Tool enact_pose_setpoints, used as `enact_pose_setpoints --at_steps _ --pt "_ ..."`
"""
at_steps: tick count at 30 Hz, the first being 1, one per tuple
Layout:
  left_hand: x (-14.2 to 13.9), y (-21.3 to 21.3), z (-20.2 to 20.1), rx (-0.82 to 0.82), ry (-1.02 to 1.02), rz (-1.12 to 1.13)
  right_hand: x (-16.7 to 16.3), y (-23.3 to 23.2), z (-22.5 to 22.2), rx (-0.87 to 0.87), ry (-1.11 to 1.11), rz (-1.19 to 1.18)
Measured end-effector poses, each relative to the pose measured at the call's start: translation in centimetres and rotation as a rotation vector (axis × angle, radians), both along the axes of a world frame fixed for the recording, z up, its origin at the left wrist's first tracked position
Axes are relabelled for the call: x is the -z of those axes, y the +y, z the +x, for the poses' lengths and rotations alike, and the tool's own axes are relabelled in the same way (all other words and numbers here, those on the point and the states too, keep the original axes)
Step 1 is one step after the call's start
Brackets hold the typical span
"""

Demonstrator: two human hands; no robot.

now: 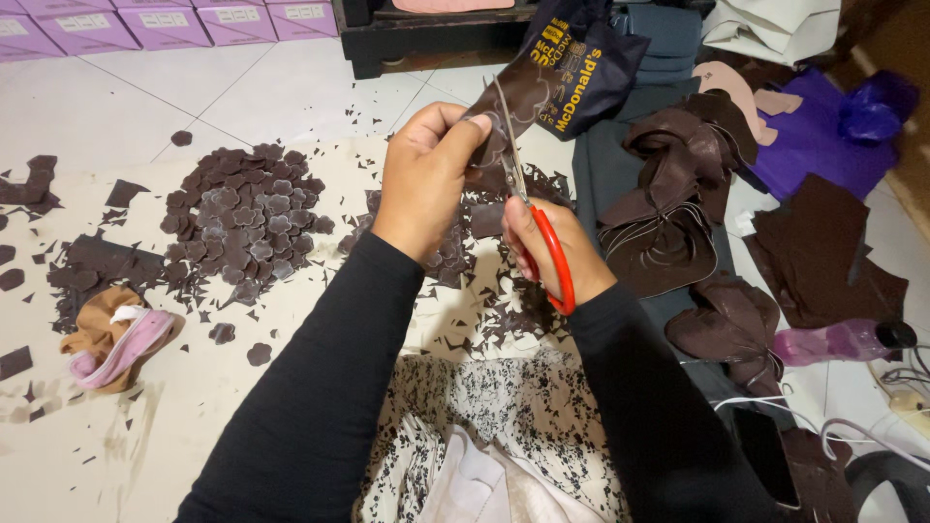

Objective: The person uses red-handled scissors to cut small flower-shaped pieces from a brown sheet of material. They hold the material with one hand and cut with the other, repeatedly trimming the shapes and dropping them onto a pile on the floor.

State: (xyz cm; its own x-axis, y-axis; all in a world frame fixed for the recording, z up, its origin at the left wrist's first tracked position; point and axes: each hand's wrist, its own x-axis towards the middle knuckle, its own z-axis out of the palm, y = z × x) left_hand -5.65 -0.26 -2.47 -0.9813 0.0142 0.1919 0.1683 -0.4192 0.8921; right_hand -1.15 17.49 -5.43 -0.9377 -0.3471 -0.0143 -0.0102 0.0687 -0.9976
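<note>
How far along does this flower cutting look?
Done: a heap of cut brown flower shapes lies on the floor amid scraps. In hand: the left hand holds a brown piece while the right hand cuts it with red-handled scissors. Left, probably: the uncut brown sheets piled to the right.

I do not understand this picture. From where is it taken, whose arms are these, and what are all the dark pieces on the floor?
The one picture comes from a camera worn on a person's head, looking down, so the two arms in black sleeves are that person's own. The left hand holds a piece of dark brown material. The right hand holds scissors with red handles, blades on that material. On the floor lie a pile of brown flower-shaped cutouts, scattered scraps, larger brown sheets and a pink plastic bottle.
</note>
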Motion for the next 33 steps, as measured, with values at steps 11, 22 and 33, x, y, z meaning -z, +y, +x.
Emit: enact_pose_setpoints --at_steps 11,22,33 --pt "-0.1 0.2 0.1 -0.046 -0.012 0.041 -0.4 -0.5 0.3 0.080 0.035 0.052" --pt "-0.6 -0.9 0.4 -0.188 0.188 -0.273 -0.9 0.1 0.2 0.038 0.170 0.265" --pt "-0.5 -0.7 0.2 -0.233 0.194 -0.256 -0.4 -0.4 0.3 0.044 0.085 0.102"
